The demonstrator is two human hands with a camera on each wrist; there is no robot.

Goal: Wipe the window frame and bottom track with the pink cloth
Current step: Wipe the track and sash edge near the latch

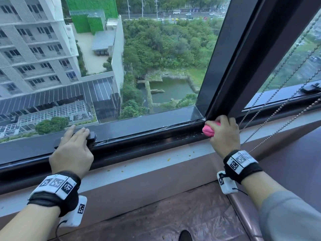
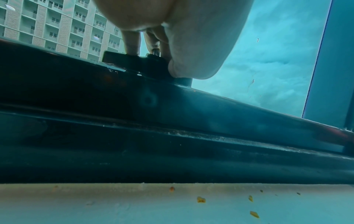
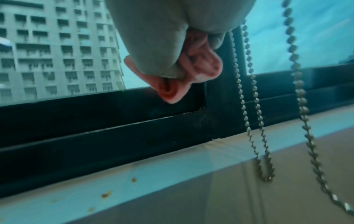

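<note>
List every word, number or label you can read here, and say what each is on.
No readable words or numbers anywhere.
Tags on the left wrist band and right wrist band: black-and-white square code patterns only, no letters.
Vehicles and signs along the distant road: too small to read.

daylight floods through the window; wrist views teal-tinted (right one blurred), edges bowed.

Head camera looks steeply down and out through the window frame, while both wrist cameras sit low over the sill, facing outward close-up; all three share the bottom track.
</note>
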